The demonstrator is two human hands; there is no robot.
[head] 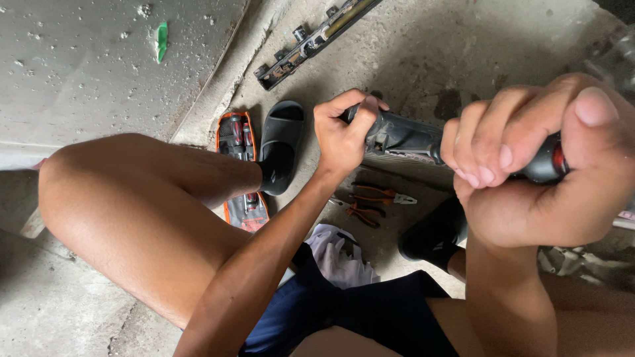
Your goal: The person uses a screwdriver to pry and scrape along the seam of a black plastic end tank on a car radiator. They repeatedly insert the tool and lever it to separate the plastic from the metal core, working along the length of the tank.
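My left hand (342,132) grips the far end of a dark, finned metal unit (403,142) that stands upright on the concrete floor between my legs. My right hand (536,165) is close to the camera, fist closed around the black and red handle of a tool (549,162) whose tip points at the unit's top edge; the tip itself is hidden behind my fingers.
An open orange tool case (239,172) with screwdrivers lies by my left foot in a black slide sandal (281,145). Orange-handled pliers (370,201) and a white cloth (340,254) lie on the floor. A long metal bracket (311,41) lies farther away.
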